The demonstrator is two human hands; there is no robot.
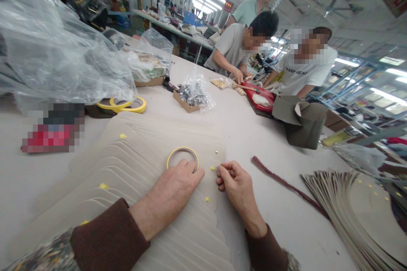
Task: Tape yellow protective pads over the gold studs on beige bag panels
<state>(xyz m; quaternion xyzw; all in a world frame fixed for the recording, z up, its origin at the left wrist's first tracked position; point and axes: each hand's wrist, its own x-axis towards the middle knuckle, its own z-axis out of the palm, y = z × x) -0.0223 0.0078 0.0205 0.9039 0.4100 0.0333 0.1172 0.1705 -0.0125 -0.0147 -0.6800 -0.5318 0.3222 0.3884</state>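
My left hand (173, 194) is closed on a thin roll of yellow tape (182, 149), which stands over overlapping beige panels (133, 186). Its fingers cover the near side of the ring. To the right, my right hand (235, 182) pinches at the panel edge, with a small piece of yellow tape (212, 168) at its fingertips. Another yellow tape piece (207, 199) sits lower on the same panel. A small brass-coloured stud (216, 152) shows near the panel's upper corner. More yellow bits (104, 186) mark panels farther left.
Clear plastic sheeting (63, 46) and more tape rolls (129, 105) lie at left. A box of wrapped metal parts (190, 95) stands ahead. A dark red strip (286, 184) and fanned panels (356, 211) are at right. Several people work across the table, near a red piece (257, 95).
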